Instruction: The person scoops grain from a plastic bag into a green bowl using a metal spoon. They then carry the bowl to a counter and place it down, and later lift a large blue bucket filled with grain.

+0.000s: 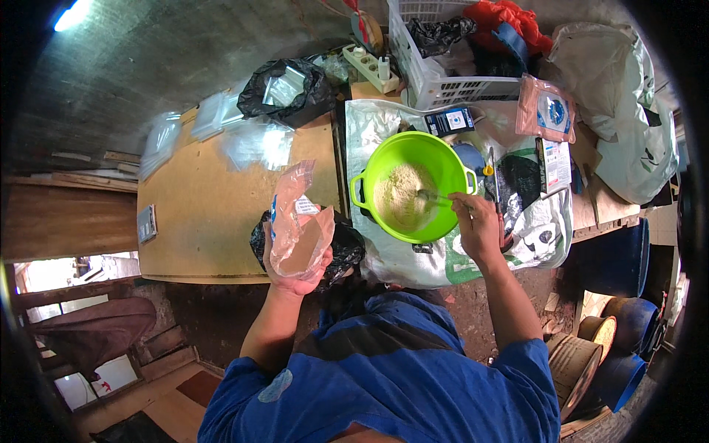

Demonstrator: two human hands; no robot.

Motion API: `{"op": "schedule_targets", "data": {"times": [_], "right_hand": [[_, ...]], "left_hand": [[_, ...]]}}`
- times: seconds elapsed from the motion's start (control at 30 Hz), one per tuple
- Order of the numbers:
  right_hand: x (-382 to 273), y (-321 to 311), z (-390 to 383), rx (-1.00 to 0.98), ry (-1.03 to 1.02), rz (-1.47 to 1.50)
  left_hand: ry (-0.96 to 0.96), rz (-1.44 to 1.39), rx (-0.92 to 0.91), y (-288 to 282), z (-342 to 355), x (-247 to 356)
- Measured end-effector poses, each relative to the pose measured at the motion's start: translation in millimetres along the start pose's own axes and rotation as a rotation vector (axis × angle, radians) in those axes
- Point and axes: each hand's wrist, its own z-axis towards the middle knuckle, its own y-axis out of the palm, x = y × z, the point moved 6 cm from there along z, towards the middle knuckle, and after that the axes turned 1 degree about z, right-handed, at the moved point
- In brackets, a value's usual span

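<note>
My left hand [301, 277] is closed round the lower part of a pinkish see-through plastic bag [294, 240], held upright with its mouth towards the bowl. Brownish contents seem to show through its side. In my right hand [478, 227] is the handle of a spoon [439, 198], its head down in pale powder. That powder [402, 193] lies in a bright green bowl [380, 156] with two loop handles, standing on the white sacking. Fingers hide the end of the handle. Beneath the left hand sits a black plastic bag [346, 247].
Clear plastic bags [255, 144] and an open black bag [277, 96] lie on the wooden table [185, 236]. Behind the bowl stands a white crate [469, 92]. A filled pink packet [546, 109] and a box [554, 164] lie right. Blue barrels [628, 325] stand lower right.
</note>
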Motion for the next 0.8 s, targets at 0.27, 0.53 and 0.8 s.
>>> {"op": "schedule_targets", "data": {"times": [0.27,0.53,0.8], "right_hand": [[-11.6,4.9,-12.9,0.059,-0.046,0.041],[-18.2,-16.0,-7.9,0.109,-0.046,-0.013],[-17.8,-39.8,-13.2,0.246,0.08,0.129]], "left_hand": [[-0.037,0.016,0.023,0.5,2.9,-5.3],[0.003,0.078,0.103,-1.9,-0.3,-5.5],[0.01,0.067,0.111,1.9,2.9,-6.5]]}}
